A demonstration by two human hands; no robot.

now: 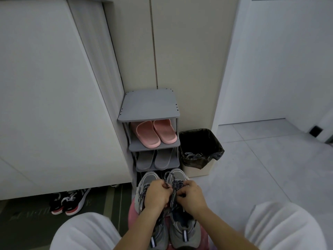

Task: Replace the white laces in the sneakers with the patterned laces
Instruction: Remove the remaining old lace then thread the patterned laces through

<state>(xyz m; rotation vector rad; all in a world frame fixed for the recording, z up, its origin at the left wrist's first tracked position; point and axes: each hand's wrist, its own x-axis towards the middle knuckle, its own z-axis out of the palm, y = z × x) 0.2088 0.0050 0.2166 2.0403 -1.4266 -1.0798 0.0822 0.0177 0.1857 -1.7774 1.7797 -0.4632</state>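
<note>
Grey mesh and dark speckled cord fill the bottom of the head view. Two grey sneakers, the left sneaker (146, 180) and the right sneaker (179, 175), stand side by side with toes away from the person. They rest on a pink surface (132, 213) between the white-clad knees (86, 231). The left hand (158, 194) and the right hand (192, 195) are close together over the right sneaker's tongue. Their fingers are curled, each pinching the patterned lace (170, 175), and a loop of it rises toward the toe.

Dark lacing also crosses the left sneaker, so I judge the swap nearly finished. The step in hand looks like snugging or tying off the last lace. The next move calls for even tension on both ends and a knot drawn down without twisting the cord. Whether a knot is already formed I cannot tell, as the fingers hide it.

A tangle of pale laces (191, 156), presumably the white ones, lies in the bin (217, 149) with its black liner; their number is unreadable.

Counted:
- two hands
- two grey sneakers
- one bin
- one grey shoe rack (149, 105)
- two pink slippers (147, 134)
- two grey slippers (145, 159)
- two black-and-red trainers (68, 202) under the cabinet (54, 105) at left
</note>
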